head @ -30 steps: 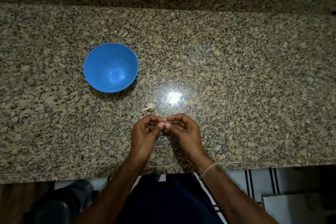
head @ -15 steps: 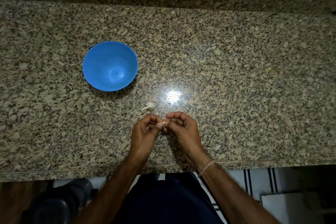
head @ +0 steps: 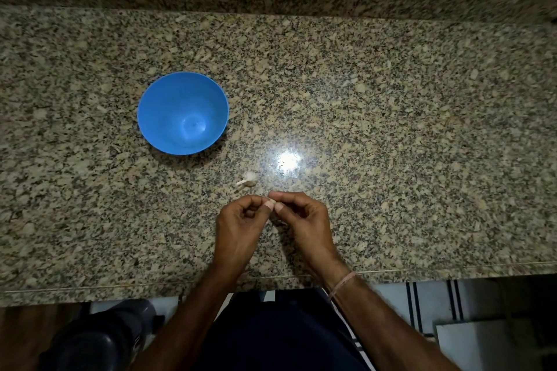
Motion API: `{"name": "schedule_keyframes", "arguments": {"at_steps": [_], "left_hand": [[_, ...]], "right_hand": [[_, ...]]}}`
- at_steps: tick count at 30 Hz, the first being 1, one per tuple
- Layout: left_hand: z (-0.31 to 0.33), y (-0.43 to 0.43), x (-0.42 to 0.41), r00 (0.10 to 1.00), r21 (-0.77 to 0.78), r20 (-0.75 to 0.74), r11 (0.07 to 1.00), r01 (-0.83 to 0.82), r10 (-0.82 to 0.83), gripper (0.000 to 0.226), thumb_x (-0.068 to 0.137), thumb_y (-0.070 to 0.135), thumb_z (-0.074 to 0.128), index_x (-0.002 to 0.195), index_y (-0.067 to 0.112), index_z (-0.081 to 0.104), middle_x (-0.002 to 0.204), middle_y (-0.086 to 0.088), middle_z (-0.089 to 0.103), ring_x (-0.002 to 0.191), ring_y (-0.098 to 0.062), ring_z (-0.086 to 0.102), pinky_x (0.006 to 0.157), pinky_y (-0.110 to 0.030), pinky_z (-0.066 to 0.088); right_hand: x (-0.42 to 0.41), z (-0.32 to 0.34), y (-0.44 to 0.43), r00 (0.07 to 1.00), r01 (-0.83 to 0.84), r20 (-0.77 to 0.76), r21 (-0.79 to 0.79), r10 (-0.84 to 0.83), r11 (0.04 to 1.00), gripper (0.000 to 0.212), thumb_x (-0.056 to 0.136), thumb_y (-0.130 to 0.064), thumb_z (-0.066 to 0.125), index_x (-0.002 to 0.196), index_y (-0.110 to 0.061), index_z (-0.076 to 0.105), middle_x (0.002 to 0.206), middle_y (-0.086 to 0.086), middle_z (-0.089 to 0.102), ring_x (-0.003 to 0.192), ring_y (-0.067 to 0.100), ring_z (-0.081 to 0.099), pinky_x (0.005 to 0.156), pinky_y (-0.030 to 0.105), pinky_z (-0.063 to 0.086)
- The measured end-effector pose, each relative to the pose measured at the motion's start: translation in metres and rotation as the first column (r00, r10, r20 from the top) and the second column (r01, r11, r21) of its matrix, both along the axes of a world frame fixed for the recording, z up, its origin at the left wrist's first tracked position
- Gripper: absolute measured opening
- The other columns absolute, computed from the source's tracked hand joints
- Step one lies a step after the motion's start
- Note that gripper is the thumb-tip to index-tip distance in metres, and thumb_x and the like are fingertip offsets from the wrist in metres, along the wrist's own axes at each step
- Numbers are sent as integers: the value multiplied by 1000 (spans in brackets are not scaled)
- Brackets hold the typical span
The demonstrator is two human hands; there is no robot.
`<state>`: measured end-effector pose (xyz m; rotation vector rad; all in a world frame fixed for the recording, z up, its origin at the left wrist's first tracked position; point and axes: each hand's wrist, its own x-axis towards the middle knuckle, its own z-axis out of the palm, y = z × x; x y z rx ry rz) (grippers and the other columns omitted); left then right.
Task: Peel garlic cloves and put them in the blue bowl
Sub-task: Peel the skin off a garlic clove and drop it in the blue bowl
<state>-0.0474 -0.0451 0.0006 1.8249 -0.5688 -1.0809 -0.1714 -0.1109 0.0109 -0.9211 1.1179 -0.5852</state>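
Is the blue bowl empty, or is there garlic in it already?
Empty. The blue bowl stands upright on the counter, and its bare blue bottom shows with nothing lying inside.

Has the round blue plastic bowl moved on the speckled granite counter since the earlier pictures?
No. The blue bowl keeps the same offset, up-left of the small pale garlic piece.

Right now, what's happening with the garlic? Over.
Left hand, right hand pinch one garlic clove. Blue bowl holds none. Garlic piece lies between hands and bowl.
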Motion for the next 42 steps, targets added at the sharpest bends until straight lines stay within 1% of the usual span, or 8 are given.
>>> {"name": "schedule_keyframes", "arguments": {"at_steps": [9, 13, 18, 21, 27, 34, 38, 42], "left_hand": [[7, 0, 9, 996, -6, -91, 1000, 16, -16, 11, 94, 23, 71, 90, 21, 82, 84, -13, 77, 87, -50, 68, 82, -63, 56], [9, -1, 10, 997, 24, -73, 1000, 15, -13, 12, 94, 19, 72, 86, 24, 81, 82, -4, 78, 86, -41, 71, 83, -59, 58], [11, -2, 5, 1000, 41, -24, 999, 6, -5, 29, 75, 52, 67, 82, 25, 77, 74, -1, 74, 72, -28, 69, 70, -51, 60], [11, -3, 4, 1000, 45, -12, 999, -3, 4, 36, 70, 56, 65, 79, 23, 75, 68, 2, 70, 59, -12, 58, 61, -37, 50], [10, -4, 1, 1000, 52, -15, 999, 6, -5, 30, 74, 47, 64, 77, 19, 74, 72, 0, 75, 69, -21, 71, 70, -44, 58], [2, -1, 4, 1000, 98, -9, 995, 17, -16, 12, 89, 26, 71, 78, 20, 74, 71, -1, 74, 64, -17, 65, 63, -40, 54], [-2, -2, 6, 1000, 147, 23, 989, 0, -4, 25, 77, 45, 64, 77, 21, 72, 71, -1, 72, 63, -16, 61, 62, -41, 51], [-6, -3, 9, 994, 171, 111, 985, 3, -22, 9, 87, 24, 72, 79, 21, 72, 69, 0, 69, 63, -14, 60, 59, -29, 47]], "right_hand": [[-2, -5, 0, 993, -100, -74, -118, 92, 988, 18, 95, 1, 69, 107, -7, 80, 108, 7, 77, 109, 23, 73, 98, 47, 59], [-1, -4, -1, 993, -111, -57, -80, 106, 991, 18, 96, 0, 67, 109, -7, 78, 109, 8, 78, 110, 24, 73, 99, 48, 59], [0, -6, 0, 990, -130, -70, -102, 123, 986, 15, 95, -9, 74, 109, -10, 78, 109, 7, 78, 108, 24, 74, 96, 49, 60], [1, -8, -1, 986, -138, -111, -135, 123, 981, 13, 95, -6, 73, 106, -8, 79, 104, 4, 79, 103, 20, 75, 90, 37, 62], [2, -13, 1, 985, -129, -132, -124, 112, 984, 18, 100, -2, 63, 108, -10, 78, 99, 5, 80, 91, 27, 76, 82, 35, 63], [3, -15, -3, 986, -143, -92, -24, 140, 989, 11, 98, -5, 69, 105, -8, 77, 98, 13, 79, 94, 35, 76, 87, 43, 63], [4, -17, -6, 991, -107, -70, 55, 111, 993, 15, 101, -3, 63, 108, -9, 75, 94, 17, 77, 81, 24, 72, 78, 32, 62], [3, -17, -7, 994, -95, -41, 93, 99, 991, 20, 103, 0, 58, 109, -7, 75, 95, 13, 77, 83, 21, 70, 82, 33, 62]]}}
